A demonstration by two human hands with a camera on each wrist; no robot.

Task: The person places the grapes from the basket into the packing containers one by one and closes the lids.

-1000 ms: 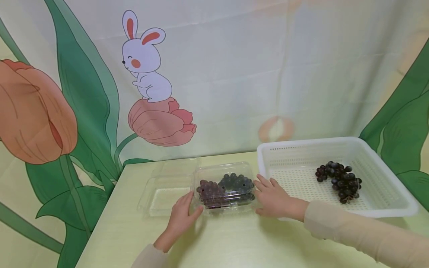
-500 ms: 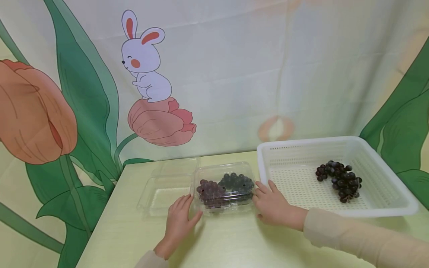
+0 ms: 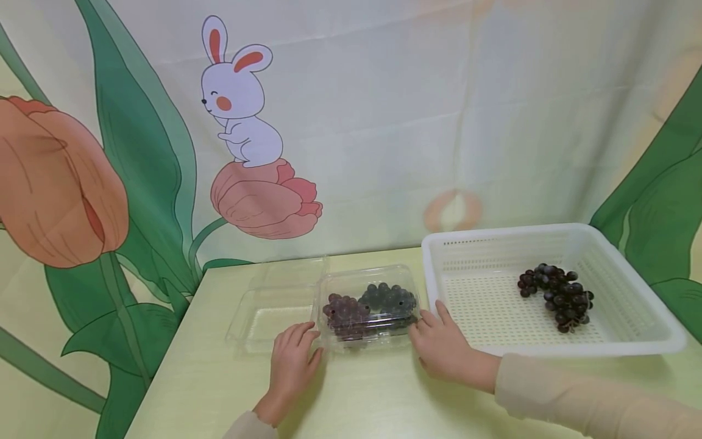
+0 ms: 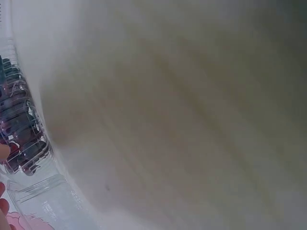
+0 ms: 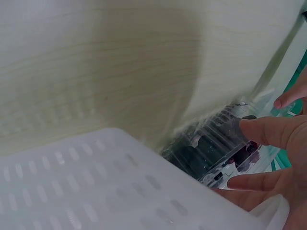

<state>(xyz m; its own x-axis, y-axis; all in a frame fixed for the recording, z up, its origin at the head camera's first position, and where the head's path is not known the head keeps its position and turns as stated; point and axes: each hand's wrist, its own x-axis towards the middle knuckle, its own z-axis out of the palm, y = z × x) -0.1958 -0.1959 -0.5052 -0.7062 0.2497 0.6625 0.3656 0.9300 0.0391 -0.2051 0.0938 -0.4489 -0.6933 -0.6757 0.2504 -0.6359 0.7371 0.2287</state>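
A clear plastic clamshell box [image 3: 356, 350], its lid down, holds red grapes [image 3: 344, 311] on its left side and dark grapes [image 3: 382, 297] on its right. By the box's left front corner is my left hand [image 3: 292, 361], fingers loosely bent and holding nothing. My right hand [image 3: 443, 349] lies at the right front corner, fingertips right at the box's edge. In the right wrist view its thumb and fingers [image 5: 268, 130] are extended and apart beside the box. Only a few fingertips [image 4: 4, 152] show at the left border of the left wrist view.
Left of the box stands another clear clamshell [image 3: 269, 320] with its lid raised back. On the right, a white plastic basket [image 3: 548, 350] holds a bunch of dark grapes [image 3: 567, 299]; its near left corner is close to my right hand. A printed cloth [image 3: 373, 134] hangs behind the table.
My right hand has slid toward the table's front along the box's right side. My left hand has drawn back slightly, its fingers more bent. The box and basket have stayed in place.
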